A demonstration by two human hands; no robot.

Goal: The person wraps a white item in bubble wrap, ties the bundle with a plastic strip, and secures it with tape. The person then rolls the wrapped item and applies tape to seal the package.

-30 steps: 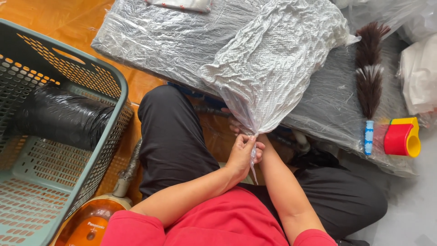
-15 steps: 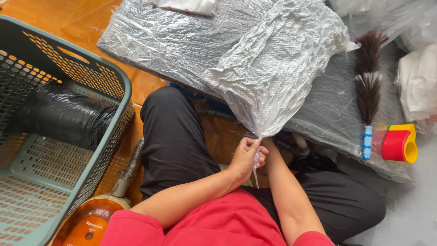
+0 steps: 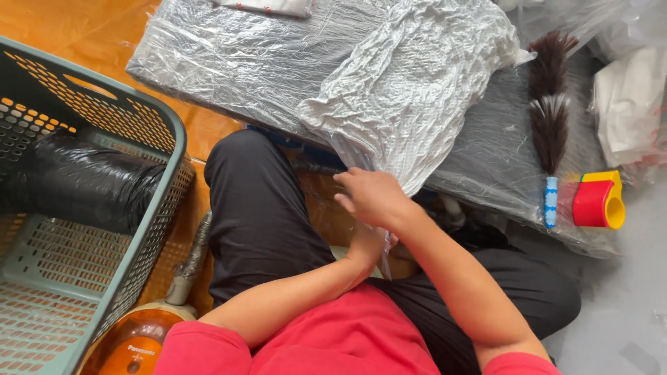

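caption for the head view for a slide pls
Seated person's right hand and left hand grip the gathered neck of a crinkled clear plastic bag, beside a green plastic basket.

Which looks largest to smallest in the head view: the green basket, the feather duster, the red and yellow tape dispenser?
1. Green basket, though it lies nearer the camera and is cut off by the frame.
2. Feather duster.
3. Red and yellow tape dispenser.

Red short-sleeved tee [image 3: 347, 340], sleeves ending up near the shoulders, so both forearms are bare. Plain black trousers [image 3: 264, 215] below that. Hands are bare too, with nothing on the wrists or fingers [image 3: 345, 201].
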